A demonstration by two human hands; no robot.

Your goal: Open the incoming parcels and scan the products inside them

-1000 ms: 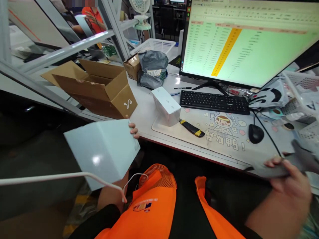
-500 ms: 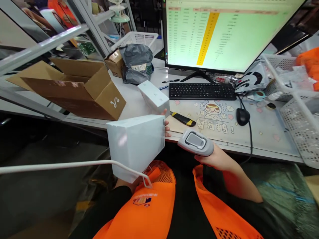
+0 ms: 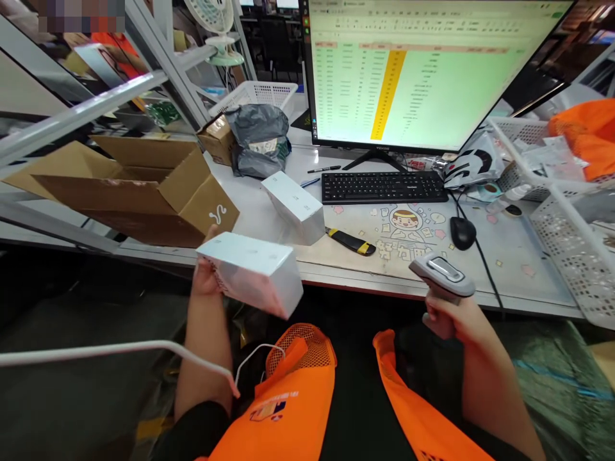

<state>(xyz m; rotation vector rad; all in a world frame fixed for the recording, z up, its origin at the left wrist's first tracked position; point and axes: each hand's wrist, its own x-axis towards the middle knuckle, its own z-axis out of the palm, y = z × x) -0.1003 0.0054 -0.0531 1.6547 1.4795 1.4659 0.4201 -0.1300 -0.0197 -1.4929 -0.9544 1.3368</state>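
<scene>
My left hand (image 3: 206, 272) grips a white box (image 3: 254, 272) by its left end, holding it tilted in front of the table edge. Only part of the fingers shows past the box. In my right hand (image 3: 449, 314) is a grey barcode scanner (image 3: 444, 275), held by its handle with the head pointing up and to the left. A second white box (image 3: 296, 208) lies on the table just beyond the held one. Beside it is a black and yellow utility knife (image 3: 350, 242).
An open cardboard carton (image 3: 129, 192) stands at the left, near a grey plastic parcel (image 3: 259, 141). A monitor (image 3: 432, 83), keyboard (image 3: 384, 187) and mouse (image 3: 462, 232) occupy the back and right. White baskets (image 3: 571, 243) line the right side. A white cable (image 3: 120, 347) crosses the lower left.
My left hand has turned the white box and now shows at its left end. My right hand has moved right with the scanner, away from the box.
</scene>
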